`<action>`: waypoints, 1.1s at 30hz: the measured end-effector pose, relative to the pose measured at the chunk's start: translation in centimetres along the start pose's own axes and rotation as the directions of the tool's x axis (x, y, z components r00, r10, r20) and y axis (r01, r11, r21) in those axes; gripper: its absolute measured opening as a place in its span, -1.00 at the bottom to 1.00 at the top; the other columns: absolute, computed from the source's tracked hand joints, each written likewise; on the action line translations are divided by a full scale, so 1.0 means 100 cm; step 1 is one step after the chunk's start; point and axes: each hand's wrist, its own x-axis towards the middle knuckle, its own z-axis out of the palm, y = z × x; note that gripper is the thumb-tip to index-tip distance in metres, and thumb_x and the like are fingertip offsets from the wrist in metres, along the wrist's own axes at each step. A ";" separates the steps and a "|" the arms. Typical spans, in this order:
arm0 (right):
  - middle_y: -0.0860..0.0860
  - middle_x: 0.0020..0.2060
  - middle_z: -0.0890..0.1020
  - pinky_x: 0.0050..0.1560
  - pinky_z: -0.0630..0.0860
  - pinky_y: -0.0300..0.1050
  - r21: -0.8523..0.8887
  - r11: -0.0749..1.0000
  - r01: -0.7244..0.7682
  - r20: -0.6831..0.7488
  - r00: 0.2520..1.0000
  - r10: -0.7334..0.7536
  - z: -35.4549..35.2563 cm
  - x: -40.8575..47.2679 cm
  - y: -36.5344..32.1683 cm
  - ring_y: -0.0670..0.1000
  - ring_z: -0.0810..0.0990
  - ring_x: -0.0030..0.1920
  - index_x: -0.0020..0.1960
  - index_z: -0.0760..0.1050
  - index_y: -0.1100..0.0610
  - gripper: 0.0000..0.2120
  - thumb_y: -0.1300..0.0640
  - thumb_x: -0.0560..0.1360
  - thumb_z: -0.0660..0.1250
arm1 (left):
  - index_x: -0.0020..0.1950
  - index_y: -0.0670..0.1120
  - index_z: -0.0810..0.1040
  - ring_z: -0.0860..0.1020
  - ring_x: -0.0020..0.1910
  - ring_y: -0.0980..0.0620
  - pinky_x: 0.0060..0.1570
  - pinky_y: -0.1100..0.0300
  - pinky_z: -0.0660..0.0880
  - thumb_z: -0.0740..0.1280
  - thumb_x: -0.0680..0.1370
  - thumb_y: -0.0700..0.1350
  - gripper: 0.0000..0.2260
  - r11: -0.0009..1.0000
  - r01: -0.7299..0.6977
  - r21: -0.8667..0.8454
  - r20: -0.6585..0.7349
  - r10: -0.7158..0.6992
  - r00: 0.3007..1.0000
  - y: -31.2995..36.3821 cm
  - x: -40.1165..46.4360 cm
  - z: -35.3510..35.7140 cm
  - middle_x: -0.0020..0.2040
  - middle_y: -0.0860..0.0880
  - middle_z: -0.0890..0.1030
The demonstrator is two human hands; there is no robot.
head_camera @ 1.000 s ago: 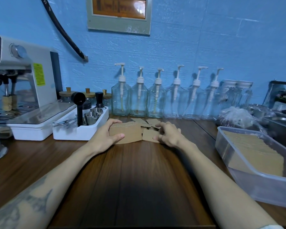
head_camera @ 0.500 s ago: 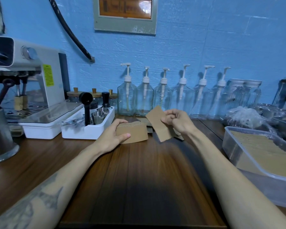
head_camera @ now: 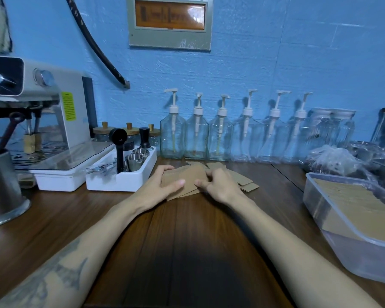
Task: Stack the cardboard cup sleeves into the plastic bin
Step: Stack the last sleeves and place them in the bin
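Brown flat cardboard cup sleeves (head_camera: 183, 181) are gathered near the far edge of the dark wooden tabletop (head_camera: 187, 252), gripped by the left hand (head_camera: 159, 184) and pinched by the right hand (head_camera: 218, 185), probably for squaring. The clear plastic bin (head_camera: 316, 196), already holding a row of sleeves, waits at the right edge.

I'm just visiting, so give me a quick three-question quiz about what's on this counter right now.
1. True or false: the plastic bin already holds cardboard cup sleeves.
2. Which hand has its thumb on top of the small sleeve pile? A) left hand B) right hand
3. Fill in: the loose sleeves lie in front of a row of clear ____ bottles.

Key: 1 true; 2 A; 3 pump
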 end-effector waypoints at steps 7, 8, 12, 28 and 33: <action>0.07 0.49 0.27 0.40 0.34 0.09 -0.073 0.984 0.165 0.039 0.986 -0.162 0.004 -0.001 -0.004 0.13 0.33 0.45 0.61 -0.08 -0.10 -0.14 -0.16 0.52 0.37 | 0.35 0.06 0.34 0.58 0.12 0.13 0.11 0.19 0.53 0.44 0.53 -0.05 -0.54 0.992 -0.123 0.008 -0.002 0.123 0.992 -0.006 0.004 0.000 0.23 0.05 0.53; 0.06 0.49 0.22 0.41 0.32 0.08 -0.084 0.972 0.220 0.048 0.975 -0.216 0.005 -0.001 -0.003 0.13 0.30 0.46 0.60 -0.15 -0.17 -0.16 -0.16 0.55 0.34 | 0.34 0.06 0.35 0.59 0.11 0.12 0.09 0.20 0.54 0.45 0.52 -0.07 -0.55 0.992 -0.127 -0.006 -0.004 0.127 0.992 -0.006 0.004 0.000 0.23 0.05 0.54; 0.03 0.58 0.07 0.51 0.19 0.10 -0.202 0.928 0.313 0.085 0.950 -0.301 0.010 0.000 -0.002 0.14 0.13 0.56 0.61 -0.09 -0.14 -0.33 -0.13 0.63 0.19 | 0.33 0.05 0.36 0.60 0.09 0.08 0.08 0.18 0.55 0.45 0.52 -0.09 -0.57 0.991 -0.137 -0.005 -0.014 0.137 0.990 -0.005 0.004 0.000 0.20 0.02 0.55; 0.08 0.41 0.39 0.41 0.27 0.10 -0.216 0.963 0.162 -0.040 0.984 -0.174 -0.018 0.007 0.024 0.12 0.31 0.44 0.53 0.28 0.08 -0.49 -0.13 0.67 0.08 | 0.29 0.15 0.39 0.58 0.04 0.26 0.05 0.28 0.52 0.44 0.53 -0.02 -0.61 0.995 -0.098 0.025 -0.047 0.099 0.994 -0.009 0.007 0.000 0.14 0.17 0.58; 0.12 0.37 0.39 0.34 0.32 0.15 -0.354 0.933 -0.063 -0.126 0.992 0.020 -0.031 0.011 0.059 0.18 0.33 0.37 0.44 0.38 0.09 -0.59 -0.03 0.64 0.18 | 0.27 0.18 0.39 0.58 0.01 0.32 0.03 0.32 0.51 0.45 0.52 0.00 -0.61 0.995 -0.092 0.029 -0.052 0.093 0.994 -0.010 0.007 -0.001 0.12 0.21 0.58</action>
